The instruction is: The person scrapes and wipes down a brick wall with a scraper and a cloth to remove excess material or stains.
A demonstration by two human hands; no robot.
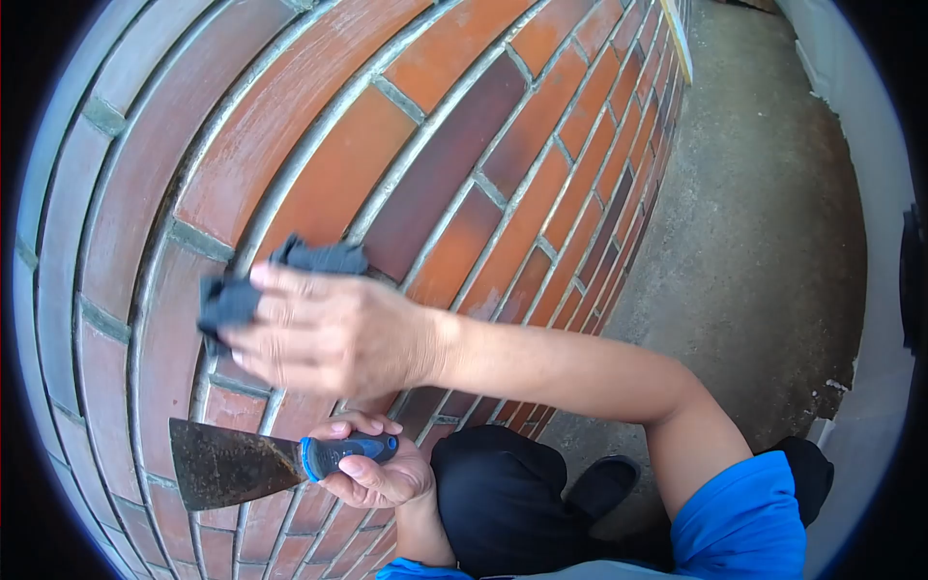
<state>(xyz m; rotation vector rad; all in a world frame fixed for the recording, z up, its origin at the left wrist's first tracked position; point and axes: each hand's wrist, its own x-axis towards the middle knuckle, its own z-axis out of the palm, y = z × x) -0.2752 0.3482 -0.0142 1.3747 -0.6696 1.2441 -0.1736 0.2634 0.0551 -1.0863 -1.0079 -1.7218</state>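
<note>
My right hand (338,333) presses a dark grey cloth (232,304) against the brick wall (454,164), its fingers closed over the folds and slightly blurred. Below it, my left hand (382,469) grips a putty knife by its blue and black handle (350,454). The knife's wide, rust-stained metal blade (232,464) points left, in front of the bricks. Part of the cloth is hidden beneath my right hand.
Orange and dark brown bricks with grey mortar joints fill the left and middle. A concrete floor (754,193) runs along the wall, with a pale wall (860,97) at the right. My dark-trousered knee (498,483) and dark shoe (604,483) are below.
</note>
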